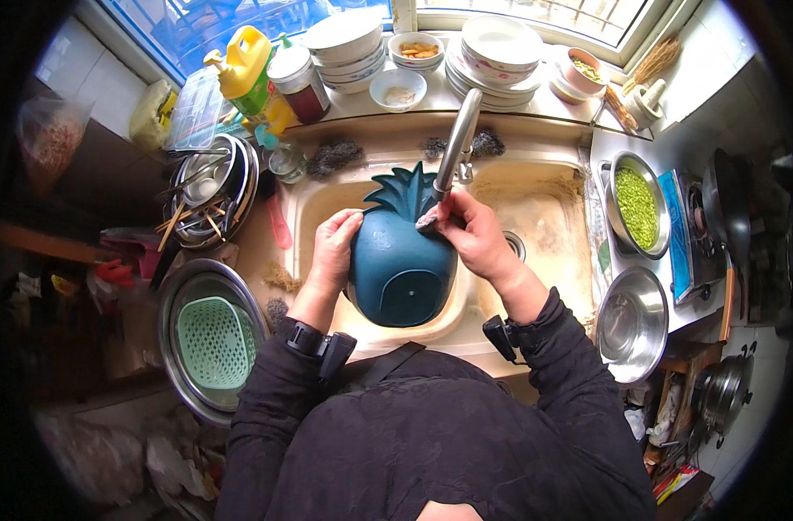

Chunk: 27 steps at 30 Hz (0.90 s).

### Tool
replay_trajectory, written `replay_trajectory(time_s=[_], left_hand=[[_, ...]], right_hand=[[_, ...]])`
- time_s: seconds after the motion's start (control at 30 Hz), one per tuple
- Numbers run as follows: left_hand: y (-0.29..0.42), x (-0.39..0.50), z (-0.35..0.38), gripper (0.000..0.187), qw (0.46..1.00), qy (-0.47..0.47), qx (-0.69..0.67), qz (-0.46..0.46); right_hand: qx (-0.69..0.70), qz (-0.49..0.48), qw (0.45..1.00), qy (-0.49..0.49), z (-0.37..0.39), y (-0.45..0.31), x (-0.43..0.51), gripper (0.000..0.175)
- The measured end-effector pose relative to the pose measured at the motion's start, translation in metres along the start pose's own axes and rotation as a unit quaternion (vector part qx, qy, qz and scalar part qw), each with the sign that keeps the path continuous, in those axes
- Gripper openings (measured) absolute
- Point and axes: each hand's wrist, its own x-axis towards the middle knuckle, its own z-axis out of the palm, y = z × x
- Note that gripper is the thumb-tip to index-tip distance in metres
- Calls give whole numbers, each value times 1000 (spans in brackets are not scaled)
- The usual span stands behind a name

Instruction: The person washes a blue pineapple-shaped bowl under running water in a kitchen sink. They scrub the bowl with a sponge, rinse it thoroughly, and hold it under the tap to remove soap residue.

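A dark teal pineapple-shaped plastic dish (402,267) with a leafy crown is over the left basin of a double sink (533,195). Water drops dot its upper surface. My left hand (336,244) grips its upper left rim between thumb and fingers. At the base of the crown, on the right, my right hand (474,234) pinches a small greyish wad of cloth or scrubber (427,222) against the dish. The chrome faucet (460,140) rises right above my right hand, its spout end close to my fingers. I cannot see any water flow.
Stacked bowls (344,52) and plates (494,65) line the windowsill beside a yellow-green detergent bottle (246,71). Dark scouring pads (334,157) lie on the sink's back ledge. A green basket (215,342) sits in a metal basin at left; green beans (635,208) fill a right-hand bowl.
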Motion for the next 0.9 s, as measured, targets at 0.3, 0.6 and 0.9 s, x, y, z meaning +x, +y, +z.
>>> replay_trajectory(time_s=[0.3, 0.6, 0.9], left_hand=[[-10, 5, 4, 16, 998, 33, 31, 33], [-17, 8, -7, 19, 995, 97, -37, 9], [-33, 13, -27, 25, 973, 154, -160, -69]], right_hand=[[-165, -120, 979, 14, 25, -29, -13, 20], [-275, -264, 924, -19, 29, -15, -21, 32], [-233, -137, 959, 84, 14, 6, -29, 30]])
